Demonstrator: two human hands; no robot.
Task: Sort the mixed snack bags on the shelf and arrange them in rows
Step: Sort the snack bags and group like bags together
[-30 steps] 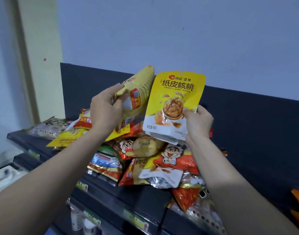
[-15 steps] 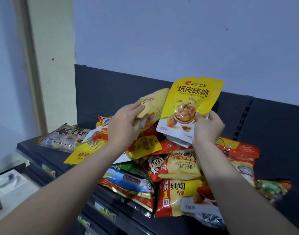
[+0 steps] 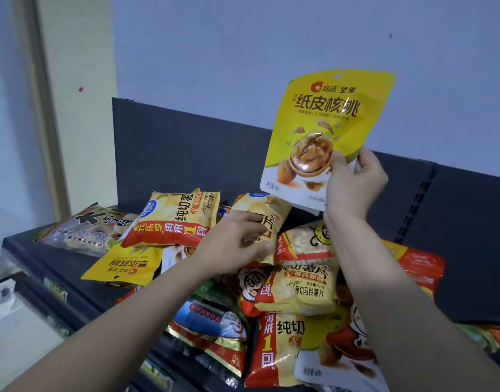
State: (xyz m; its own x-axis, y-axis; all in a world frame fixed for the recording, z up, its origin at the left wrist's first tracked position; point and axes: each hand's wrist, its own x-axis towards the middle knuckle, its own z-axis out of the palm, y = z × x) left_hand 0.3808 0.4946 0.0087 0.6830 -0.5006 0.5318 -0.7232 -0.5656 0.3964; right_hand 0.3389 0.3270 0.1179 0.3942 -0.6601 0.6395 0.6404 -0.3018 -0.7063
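My right hand (image 3: 353,183) holds a yellow walnut bag (image 3: 325,128) upright by its lower right corner, above the pile. My left hand (image 3: 234,244) grips a yellow potato chip bag (image 3: 264,210) low down on top of the heap. A second chip bag (image 3: 175,219) lies just to its left. An upside-down yellow walnut bag (image 3: 129,264) sits at the pile's left front. More chip bags (image 3: 302,290) and red bags (image 3: 413,261) are heaped under my arms on the dark shelf (image 3: 30,258).
A grey-brown snack bag (image 3: 87,227) lies at the shelf's far left. The dark back panel (image 3: 186,154) rises behind the pile. Blue and green bags (image 3: 212,318) hang over the shelf's front edge. Lower shelves with price tags (image 3: 56,290) show below left.
My left hand has come down with the chip bag onto the pile. My right hand has lifted the walnut bag higher and to the right. The view has moved closer.
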